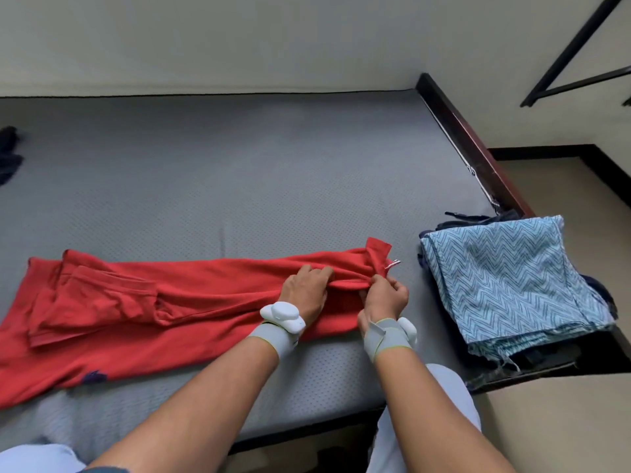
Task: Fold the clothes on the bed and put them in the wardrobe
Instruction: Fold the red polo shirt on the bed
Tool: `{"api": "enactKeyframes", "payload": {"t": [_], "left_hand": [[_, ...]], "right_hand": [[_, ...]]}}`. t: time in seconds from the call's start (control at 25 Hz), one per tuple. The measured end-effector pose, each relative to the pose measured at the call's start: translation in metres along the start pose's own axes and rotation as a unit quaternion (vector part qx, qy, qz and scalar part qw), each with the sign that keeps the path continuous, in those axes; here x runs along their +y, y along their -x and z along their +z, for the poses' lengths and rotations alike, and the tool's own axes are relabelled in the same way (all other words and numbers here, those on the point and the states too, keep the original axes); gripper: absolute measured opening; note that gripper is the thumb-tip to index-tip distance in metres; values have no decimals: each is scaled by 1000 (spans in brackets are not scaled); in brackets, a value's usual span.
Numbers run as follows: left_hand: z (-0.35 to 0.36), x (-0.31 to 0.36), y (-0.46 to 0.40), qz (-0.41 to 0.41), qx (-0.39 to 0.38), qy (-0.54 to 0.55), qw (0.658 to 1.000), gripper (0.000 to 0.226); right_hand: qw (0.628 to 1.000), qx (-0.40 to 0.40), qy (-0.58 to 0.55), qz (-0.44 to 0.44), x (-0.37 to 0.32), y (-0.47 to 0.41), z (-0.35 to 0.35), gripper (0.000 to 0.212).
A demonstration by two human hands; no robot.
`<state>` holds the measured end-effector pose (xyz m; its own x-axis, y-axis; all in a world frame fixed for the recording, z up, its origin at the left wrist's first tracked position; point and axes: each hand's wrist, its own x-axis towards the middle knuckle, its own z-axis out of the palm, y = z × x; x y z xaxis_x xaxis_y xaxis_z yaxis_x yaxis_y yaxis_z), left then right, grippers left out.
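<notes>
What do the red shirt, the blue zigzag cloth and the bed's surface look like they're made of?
Red shirt: looks like soft matte knit, probably cotton; it creases and bunches where the left hand and right hand grip it.
Blue zigzag cloth: thin woven fabric with a printed pattern; loose threads fray at its edge.
Mattress: grey textile cover with a fine dotted texture, possibly mesh.
</notes>
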<state>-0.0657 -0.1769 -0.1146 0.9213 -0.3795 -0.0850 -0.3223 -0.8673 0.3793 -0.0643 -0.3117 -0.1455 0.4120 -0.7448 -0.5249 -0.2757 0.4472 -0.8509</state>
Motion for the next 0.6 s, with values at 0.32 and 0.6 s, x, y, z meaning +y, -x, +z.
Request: {"api": "enactKeyframes", "payload": {"t": [0.32,0.6], "left_hand": [[-3,-20,5,165,54,-30,984,42],[-15,-19,6,114,60,6,992,50]], "right_hand": [[942,-42,296,-151,-52,-4,21,22],[982,76,101,-141,-76,5,33,13]]}}
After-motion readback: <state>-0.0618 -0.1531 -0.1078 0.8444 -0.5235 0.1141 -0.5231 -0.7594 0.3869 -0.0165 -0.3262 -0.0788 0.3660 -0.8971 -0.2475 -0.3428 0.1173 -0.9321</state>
